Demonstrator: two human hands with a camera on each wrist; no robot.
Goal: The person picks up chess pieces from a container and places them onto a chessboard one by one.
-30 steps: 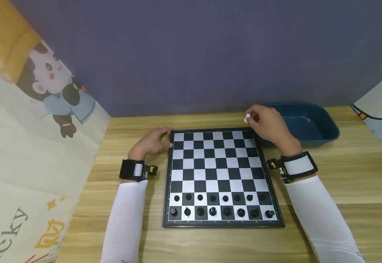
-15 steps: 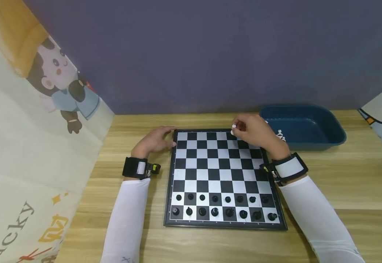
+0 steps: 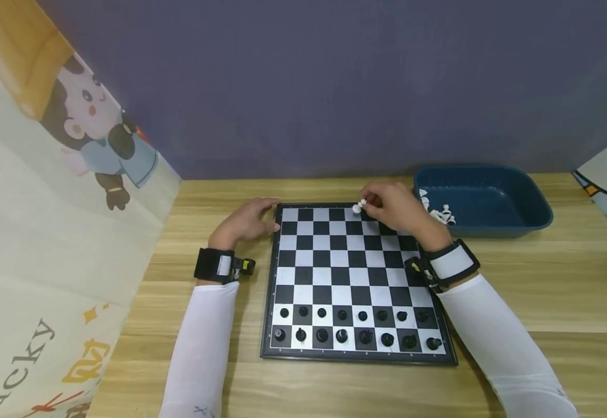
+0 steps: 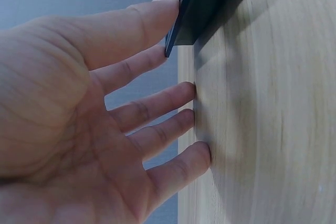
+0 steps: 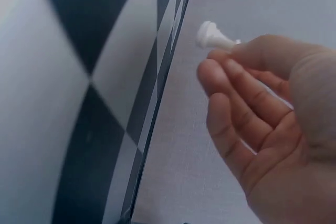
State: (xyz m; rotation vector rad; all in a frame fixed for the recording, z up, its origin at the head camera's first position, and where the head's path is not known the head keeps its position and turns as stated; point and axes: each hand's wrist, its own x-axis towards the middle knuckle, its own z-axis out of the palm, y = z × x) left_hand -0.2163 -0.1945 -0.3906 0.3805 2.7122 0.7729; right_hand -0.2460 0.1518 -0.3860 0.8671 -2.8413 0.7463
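Observation:
At the far edge of the chessboard (image 3: 342,259), my right hand (image 3: 394,206) pinches a white chess piece (image 5: 211,36) between thumb and fingertips. The piece is tilted, its round base pointing left, over the far row of squares in the head view. My left hand (image 3: 246,223) lies at the board's far left corner with fingers spread. In the left wrist view, its thumb (image 4: 157,17) touches the board's edge, and several fingertips rest on the wooden table (image 4: 283,103). Black chess pieces (image 3: 342,335) stand upright in two rows along the near side.
A dark blue bin (image 3: 497,231) stands right of the board, with several white chess pieces (image 3: 441,216) lying in its left part. Behind the table rises a dark purple-grey panel (image 3: 303,87). A cartoon-printed sheet (image 3: 73,244) hangs on the left.
My right hand has carried the white chess piece leftward from beside the bin to the board's far edge, tilting it. My left hand has stayed at the corner.

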